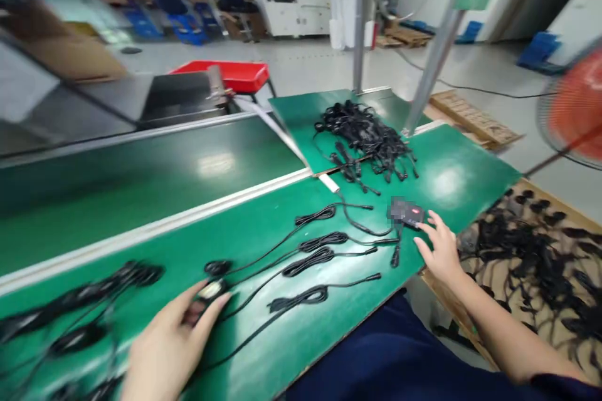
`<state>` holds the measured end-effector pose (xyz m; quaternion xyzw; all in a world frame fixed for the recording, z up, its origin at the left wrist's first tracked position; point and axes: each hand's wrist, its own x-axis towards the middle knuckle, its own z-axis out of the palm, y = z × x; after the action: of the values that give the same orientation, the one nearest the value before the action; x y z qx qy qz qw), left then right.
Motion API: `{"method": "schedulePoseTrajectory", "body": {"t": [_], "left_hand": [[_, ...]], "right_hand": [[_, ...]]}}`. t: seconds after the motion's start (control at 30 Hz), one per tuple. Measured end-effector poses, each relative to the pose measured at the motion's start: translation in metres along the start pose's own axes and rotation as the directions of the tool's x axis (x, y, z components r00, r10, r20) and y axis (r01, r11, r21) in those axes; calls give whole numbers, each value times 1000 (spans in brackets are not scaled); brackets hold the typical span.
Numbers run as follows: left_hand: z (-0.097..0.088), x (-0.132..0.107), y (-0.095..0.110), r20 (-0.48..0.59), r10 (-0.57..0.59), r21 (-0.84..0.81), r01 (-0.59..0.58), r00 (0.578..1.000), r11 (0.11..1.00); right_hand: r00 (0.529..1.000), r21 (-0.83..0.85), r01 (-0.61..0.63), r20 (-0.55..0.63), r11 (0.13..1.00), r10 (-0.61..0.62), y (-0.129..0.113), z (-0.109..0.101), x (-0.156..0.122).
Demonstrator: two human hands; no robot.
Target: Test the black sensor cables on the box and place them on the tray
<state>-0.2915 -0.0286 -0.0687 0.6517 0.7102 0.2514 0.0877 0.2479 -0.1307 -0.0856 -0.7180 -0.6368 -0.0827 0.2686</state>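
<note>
My left hand (176, 332) rests low on the green table (282, 338), its fingers closed on a small black connector part (209, 291) at the end of a cable. Several coiled black cables (315, 257) lie side by side in the middle of the table. My right hand (437, 247) reaches out flat with fingers apart, touching the table beside a small black device with a red mark (408, 213). It holds nothing.
A heap of black cables (367, 135) lies at the far end of the table. A dark green conveyor belt (141, 175) runs along the left. A cardboard box of more cables (540, 257) stands to the right. Beyond it stands an orange fan (576, 106), and a red bin (235, 74) behind the conveyor.
</note>
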Motion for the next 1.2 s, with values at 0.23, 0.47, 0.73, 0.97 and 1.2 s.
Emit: {"method": "schedulePoseTrajectory", "body": {"t": [0.23,0.47,0.73,0.97,1.2], "left_hand": [[-12,-6,29,139,-47,-168,70,989,983],[-13,-11,34,110,-51,-227,75,993,971],[-6,-13,24,93,-41,-261,64,995,963],[-2,-13,20,68,-44,-261,60,997,963],[2,-15,18,-135,75,-188,-100,988,977]], "right_hand": [[998,-26,53,-23,998,-53,22,4,12],[998,-60,35,-52,998,-38,23,8,13],[1000,-92,-24,-16,995,23,18,9,13],[1000,-113,-25,-6,993,24,13,8,11],[1000,-141,6,-27,990,-10,18,13,9]]}}
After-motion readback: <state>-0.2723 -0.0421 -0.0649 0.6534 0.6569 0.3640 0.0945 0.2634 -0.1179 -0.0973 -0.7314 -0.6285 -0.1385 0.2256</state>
